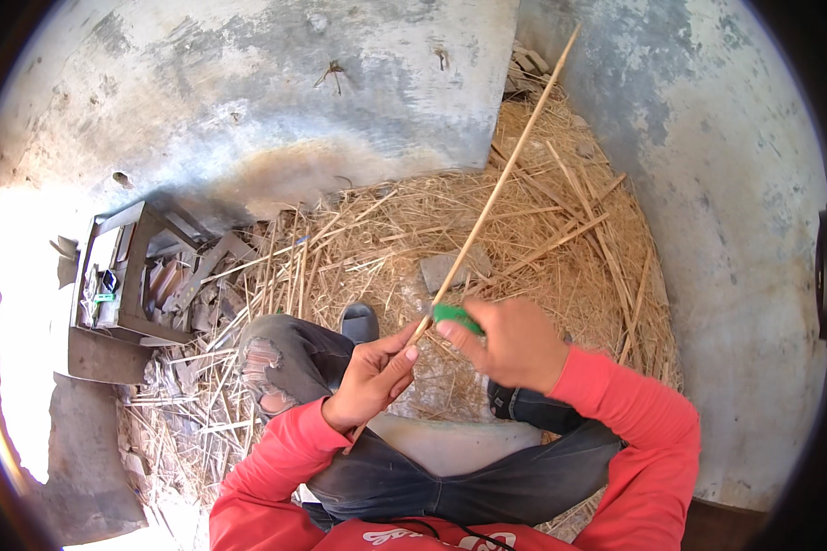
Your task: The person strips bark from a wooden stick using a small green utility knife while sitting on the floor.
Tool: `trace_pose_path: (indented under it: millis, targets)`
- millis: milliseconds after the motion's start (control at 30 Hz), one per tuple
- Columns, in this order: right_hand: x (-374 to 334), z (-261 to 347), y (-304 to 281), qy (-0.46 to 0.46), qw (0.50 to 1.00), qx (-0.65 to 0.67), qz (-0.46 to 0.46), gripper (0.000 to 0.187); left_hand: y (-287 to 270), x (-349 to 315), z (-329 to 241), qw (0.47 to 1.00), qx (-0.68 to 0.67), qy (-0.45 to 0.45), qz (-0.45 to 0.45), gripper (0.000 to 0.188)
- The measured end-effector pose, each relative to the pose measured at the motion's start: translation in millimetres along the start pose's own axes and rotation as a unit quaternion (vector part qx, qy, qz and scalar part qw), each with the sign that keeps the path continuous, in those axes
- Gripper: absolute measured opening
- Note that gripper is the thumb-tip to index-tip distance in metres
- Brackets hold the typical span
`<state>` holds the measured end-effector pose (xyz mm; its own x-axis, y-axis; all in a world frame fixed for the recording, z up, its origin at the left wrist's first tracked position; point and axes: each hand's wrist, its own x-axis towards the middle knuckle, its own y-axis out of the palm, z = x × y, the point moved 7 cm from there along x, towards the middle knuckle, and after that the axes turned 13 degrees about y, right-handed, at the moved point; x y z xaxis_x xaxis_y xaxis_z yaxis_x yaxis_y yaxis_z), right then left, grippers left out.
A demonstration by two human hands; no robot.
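Note:
A long, thin bamboo-like stick (496,190) slants from my lap up toward the far right and tapers to its far end. My left hand (373,378) is closed around its lower part, with the thumb along it; the short butt end shows below my wrist. My right hand (516,343), just to the right, is closed on a small green tool (457,319). The tool lies against the stick slightly above my left fingers. Its working edge is too small to make out, and my fingers hide the rest of it.
Straw-like shavings and split strips (570,230) cover the floor. A flat grey stone (450,273) lies beyond my hands. At left stands a worn wooden frame (138,266) with small items and rubble. Patchy walls (726,184) close in ahead and right.

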<state>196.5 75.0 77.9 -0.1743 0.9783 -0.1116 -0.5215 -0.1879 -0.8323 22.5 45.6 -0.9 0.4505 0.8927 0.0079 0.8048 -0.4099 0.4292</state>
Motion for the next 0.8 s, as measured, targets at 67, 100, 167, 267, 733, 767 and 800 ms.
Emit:
trace_pose_path:
  millis: [67,100,167,267,733,767,800]
  targets:
    - [-2.5,4.6,4.3,-0.001,1.0,-0.019,-0.016,0.057,-3.9,0.0,0.6,1.0,-0.013,0.007,-0.015,0.047]
    - [1.8,0.6,5.5,0.001,0.999,-0.027,-0.029,0.057,-5.7,-0.4,-0.1,1.0,-0.013,0.006,-0.02,0.047]
    - [8.1,-5.2,7.9,-0.006,0.998,-0.047,-0.045,0.059,-7.2,-0.7,-0.6,0.999,-0.016,0.01,-0.025,0.047]
    - [25.9,-22.6,-2.7,0.02,0.994,-0.049,-0.099,0.064,-8.0,0.5,-1.8,1.0,-0.003,0.009,-0.016,0.047]
    - [32.6,-72.9,-87.7,0.118,0.982,-0.024,-0.143,0.073,-6.5,-16.0,2.8,0.998,-0.006,0.011,0.061,0.045]
    - [29.1,-55.6,-60.9,0.088,0.992,-0.021,-0.085,0.073,-9.8,-17.0,1.4,0.999,-0.009,0.015,0.047,0.045]
    - [15.3,-35.8,-34.1,0.04,0.997,-0.033,-0.065,0.068,-9.7,-13.7,4.0,0.999,-0.018,0.018,0.042,0.045]
